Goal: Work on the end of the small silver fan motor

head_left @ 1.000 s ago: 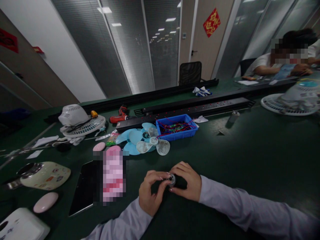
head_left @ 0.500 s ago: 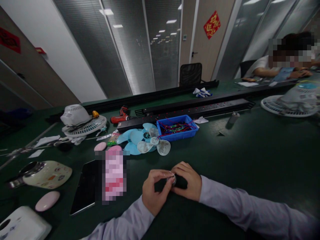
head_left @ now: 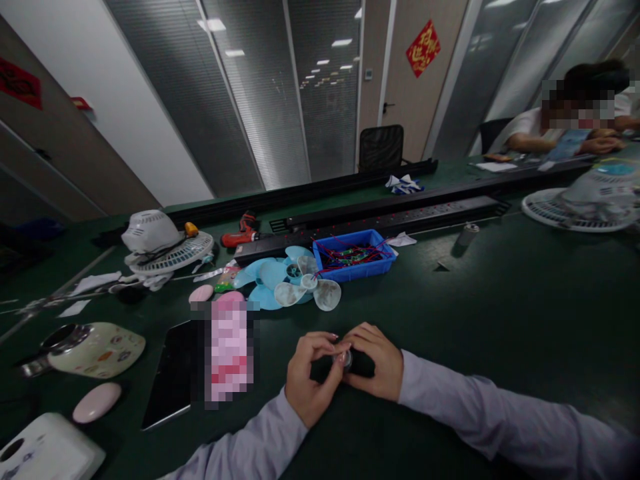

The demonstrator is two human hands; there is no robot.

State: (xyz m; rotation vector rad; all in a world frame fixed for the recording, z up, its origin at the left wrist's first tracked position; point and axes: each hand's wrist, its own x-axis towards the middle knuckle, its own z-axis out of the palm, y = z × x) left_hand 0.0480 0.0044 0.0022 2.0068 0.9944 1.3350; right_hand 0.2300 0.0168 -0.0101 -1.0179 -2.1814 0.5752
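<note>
Both hands meet low on the dark green desk [head_left: 500, 300], at about six o'clock from the pile of pale blue and clear plastic fan blades [head_left: 290, 280]. The right hand [head_left: 375, 360] cups a small black cylindrical motor with a silvery round end [head_left: 345, 360], fingers wrapped over its body. The left hand [head_left: 310, 377] pinches at that silvery end with thumb and fingertips. At twelve o'clock from the hands sits a blue plastic tray of red wires [head_left: 355, 257]. At nine o'clock lies a flat black phone [head_left: 170, 377], with a cream patterned fan base [head_left: 95, 347] beyond it.
</note>
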